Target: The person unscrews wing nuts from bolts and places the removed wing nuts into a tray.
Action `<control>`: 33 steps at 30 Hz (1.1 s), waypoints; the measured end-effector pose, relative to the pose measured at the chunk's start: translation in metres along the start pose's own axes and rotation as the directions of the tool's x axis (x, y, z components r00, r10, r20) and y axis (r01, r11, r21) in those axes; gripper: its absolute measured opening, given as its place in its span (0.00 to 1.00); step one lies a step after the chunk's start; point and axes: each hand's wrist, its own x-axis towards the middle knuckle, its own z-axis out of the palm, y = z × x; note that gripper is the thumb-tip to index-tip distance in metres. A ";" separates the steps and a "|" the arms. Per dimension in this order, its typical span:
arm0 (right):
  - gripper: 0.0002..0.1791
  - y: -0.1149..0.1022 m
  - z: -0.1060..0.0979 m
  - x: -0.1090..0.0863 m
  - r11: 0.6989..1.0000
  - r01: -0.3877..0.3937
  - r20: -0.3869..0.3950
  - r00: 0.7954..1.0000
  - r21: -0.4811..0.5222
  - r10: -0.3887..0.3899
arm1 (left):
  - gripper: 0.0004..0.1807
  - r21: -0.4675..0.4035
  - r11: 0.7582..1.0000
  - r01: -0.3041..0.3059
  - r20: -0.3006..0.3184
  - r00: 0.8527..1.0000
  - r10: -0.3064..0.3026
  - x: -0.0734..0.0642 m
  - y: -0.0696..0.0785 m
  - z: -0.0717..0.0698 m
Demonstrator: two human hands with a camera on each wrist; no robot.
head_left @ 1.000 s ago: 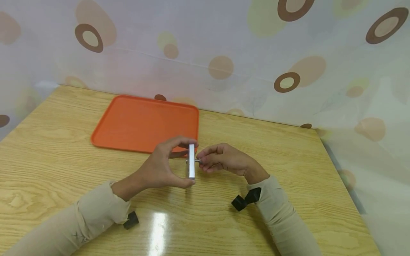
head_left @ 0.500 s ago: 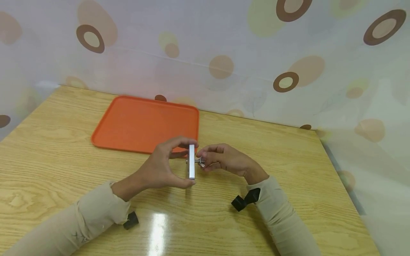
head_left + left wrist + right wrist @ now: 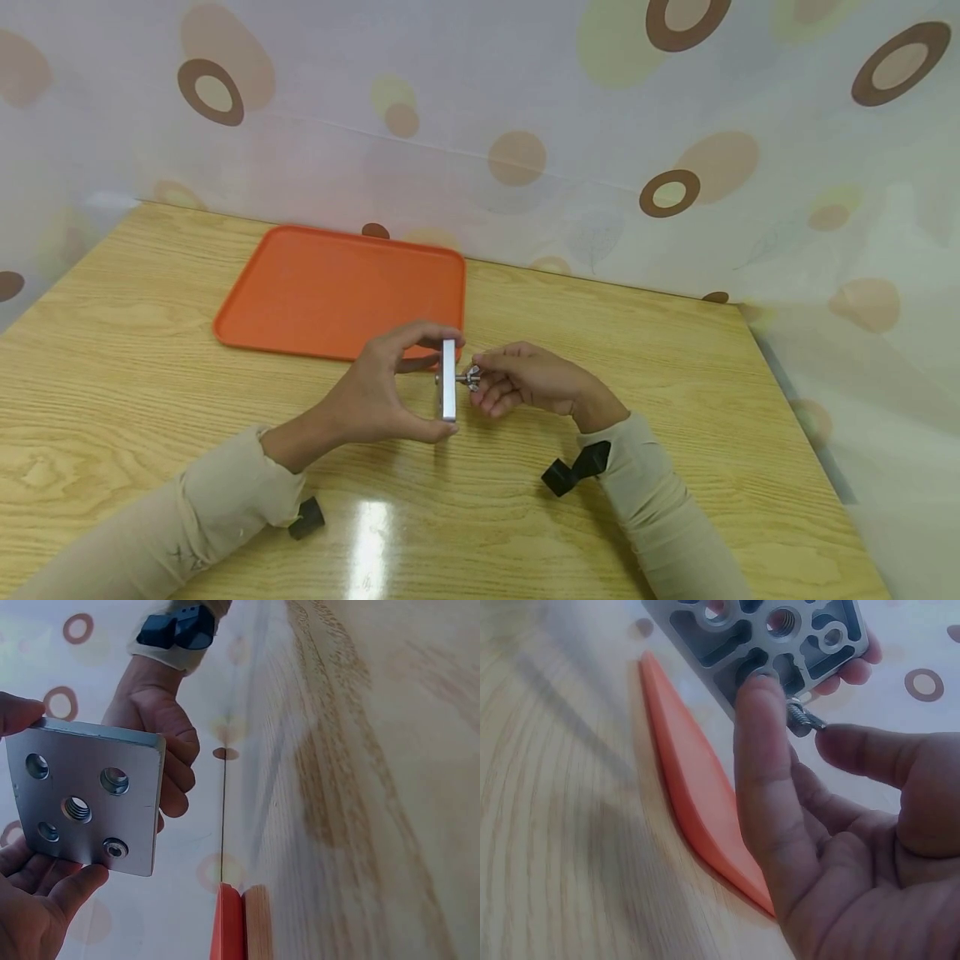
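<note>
A square silver metal plate (image 3: 448,379) stands on edge above the table, and my left hand (image 3: 375,387) grips it by opposite edges between thumb and fingers. Several round holes show in its flat face in the left wrist view; a bolt head (image 3: 115,848) sits in one near a corner. From the plate's ribbed other side the bolt's threaded shank (image 3: 798,714) sticks out, carrying a wing nut (image 3: 472,377). My right hand (image 3: 534,382) has thumb and forefinger at the wing nut's wings, its other fingers curled below. The forefinger partly hides the nut in the right wrist view.
An orange tray (image 3: 337,287) lies on the wood-grain table (image 3: 600,350) behind my left hand. A patterned covering (image 3: 450,125) rises along the table's back edge. Black camera mounts (image 3: 576,468) sit at both wrists.
My right hand's fingers have shifted round the wing nut and slightly back, so more of its wings show. My left hand and the plate have stayed in place.
</note>
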 end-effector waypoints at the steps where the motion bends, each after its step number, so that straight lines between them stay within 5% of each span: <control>1: 0.18 0.000 0.000 0.000 1.000 0.007 0.002 1.000 0.001 -0.007 | 0.43 -0.003 1.000 -0.002 -0.001 1.000 0.002 0.000 0.000 0.000; 26: 0.15 -0.001 -0.004 -0.003 0.995 0.080 0.011 0.997 -0.065 -0.080 | 0.43 0.004 1.000 0.006 -0.004 1.000 -0.006 0.000 0.001 0.000; 33: 0.12 0.002 -0.006 -0.002 0.982 0.165 0.052 0.986 -0.092 -0.160 | 0.43 0.012 1.000 0.011 -0.005 1.000 -0.011 0.000 0.000 0.001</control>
